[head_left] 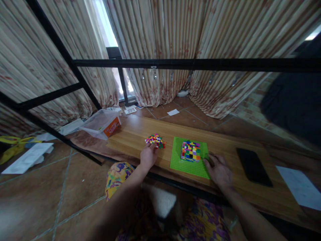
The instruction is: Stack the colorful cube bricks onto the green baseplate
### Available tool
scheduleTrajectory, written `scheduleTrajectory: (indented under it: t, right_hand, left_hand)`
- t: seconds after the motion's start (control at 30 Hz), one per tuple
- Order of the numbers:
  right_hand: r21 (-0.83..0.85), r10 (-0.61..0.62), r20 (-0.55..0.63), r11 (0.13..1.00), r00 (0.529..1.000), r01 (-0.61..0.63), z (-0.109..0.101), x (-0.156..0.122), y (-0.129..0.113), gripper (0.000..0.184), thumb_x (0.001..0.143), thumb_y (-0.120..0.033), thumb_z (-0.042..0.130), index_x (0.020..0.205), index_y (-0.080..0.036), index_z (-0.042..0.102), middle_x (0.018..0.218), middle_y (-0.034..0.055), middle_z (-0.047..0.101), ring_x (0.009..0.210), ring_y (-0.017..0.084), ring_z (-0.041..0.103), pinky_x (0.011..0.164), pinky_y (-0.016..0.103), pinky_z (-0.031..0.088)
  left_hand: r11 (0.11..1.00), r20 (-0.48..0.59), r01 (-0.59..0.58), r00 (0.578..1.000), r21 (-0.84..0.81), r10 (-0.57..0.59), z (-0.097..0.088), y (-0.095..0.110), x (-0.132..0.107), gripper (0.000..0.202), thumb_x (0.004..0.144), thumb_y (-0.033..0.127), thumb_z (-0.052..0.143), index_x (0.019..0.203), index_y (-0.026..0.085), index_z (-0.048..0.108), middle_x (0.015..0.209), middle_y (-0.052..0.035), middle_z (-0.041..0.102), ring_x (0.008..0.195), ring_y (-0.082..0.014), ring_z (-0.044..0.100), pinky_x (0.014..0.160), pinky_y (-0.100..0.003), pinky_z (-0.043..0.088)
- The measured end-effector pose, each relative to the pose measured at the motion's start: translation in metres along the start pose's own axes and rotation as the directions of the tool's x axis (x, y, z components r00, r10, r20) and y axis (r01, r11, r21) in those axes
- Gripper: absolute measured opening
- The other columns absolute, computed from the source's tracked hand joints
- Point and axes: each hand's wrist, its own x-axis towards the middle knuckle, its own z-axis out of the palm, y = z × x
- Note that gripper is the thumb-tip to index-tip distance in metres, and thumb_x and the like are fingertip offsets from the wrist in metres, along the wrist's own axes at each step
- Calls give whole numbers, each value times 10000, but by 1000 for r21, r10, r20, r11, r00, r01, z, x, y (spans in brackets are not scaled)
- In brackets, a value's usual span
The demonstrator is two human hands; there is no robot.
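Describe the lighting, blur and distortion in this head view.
Head view: daylight in the curtain gap is blown out white; the room is dim and soft; the wide lens stretches the corners, fanning the curtain folds; the left hand at the loose bricks and the right hand on the green baseplate look slightly smeared.
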Motion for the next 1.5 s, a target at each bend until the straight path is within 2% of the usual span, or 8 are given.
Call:
scheduleTrajectory:
  t: [0.2,0.53,0.8,1.03,1.17,1.27,1.4,1.5]
  right_hand:
    - [8,49,9,999,999,-50,-2,0,-3,426,916,-521,430,1160,-233,627,1198,63,576,984,212,600,785,320,489]
    - [31,28,-33,999,999,-27,-1,1,0,412,902,-523,447,1116,-234,650,1143,64,597,914,206,607,744,320,483]
    - [15,37,-29,999,999,-37,-3,0,-3,418,915,-525,434,1137,-237,639,1151,61,598,906,205,616,722,315,495]
    - [24,50,-21,998,999,-49,-5,1,-5,405,915,-519,439,1126,-236,638,1147,59,600,935,210,616,761,316,492]
    - [35,48,-20,998,999,-47,-7,2,-8,386,918,-502,444,1111,-234,644,1141,61,603,923,206,617,771,319,493]
    - [49,54,-18,997,998,-53,-8,2,-9,380,918,-493,447,1103,-229,647,1136,66,606,938,211,615,788,325,494]
    - [68,65,-21,996,998,-63,-8,3,-10,362,917,-474,458,1105,-229,649,1153,74,607,969,219,609,808,334,493]
    - [73,77,-11,994,997,-76,-9,3,-11,355,917,-464,465,1119,-233,644,1176,74,603,974,220,611,817,337,492]
  left_hand:
    - [995,16,-30,999,90,29,7,3,10,218,874,270,529,1036,246,673,1098,-82,652,1027,-222,610,839,-295,492]
    - [997,-48,-5,999,77,9,6,-9,8,264,875,183,476,1067,224,653,1090,-69,657,1009,-211,615,847,-289,493]
    - [969,12,-210,978,131,210,11,-10,16,290,875,150,461,1036,244,682,1143,-69,624,1025,-209,598,865,-287,491]
    - [957,-11,-263,964,119,266,12,-17,22,214,877,162,484,935,214,684,1102,-82,624,1014,-216,581,875,-306,482]
    - [955,-86,-297,952,-8,295,10,-5,16,182,863,145,503,907,188,674,1034,-91,633,973,-209,589,889,-326,477]
    - [932,-140,-274,959,-236,247,12,18,11,156,857,147,522,893,185,670,948,-72,650,881,-178,607,819,-299,489]
    - [785,-96,-175,984,-595,148,25,56,8,114,840,182,560,869,168,670,826,-41,671,769,-145,623,732,-258,494]
    - [692,-33,-82,996,-717,83,36,77,10,115,829,191,570,852,155,677,809,-41,690,744,-140,636,715,-254,502]
